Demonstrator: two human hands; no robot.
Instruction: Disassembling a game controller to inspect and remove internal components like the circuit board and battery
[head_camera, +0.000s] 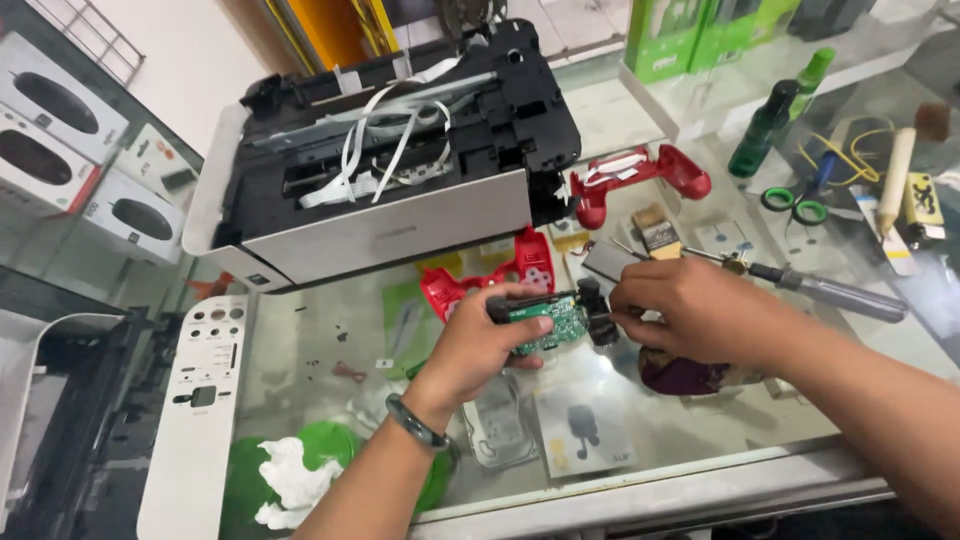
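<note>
Behind the hands, an opened printer (385, 150) with loose white ribbon cables stands on the glass desk (330, 350). Left of the printer's front lies a white control panel (200, 410); to its right, a red controller shell (640, 175). In front of the printer, the left hand (480, 340) grips a green circuit board (545, 320), fingers (525, 325) wrapped around it. The right hand (690, 310) meets the board's right end, fingers (630, 300) pinching a black thumbstick module (595, 310). A screwdriver (810, 285) lies right of the printer, beyond that hand.
</note>
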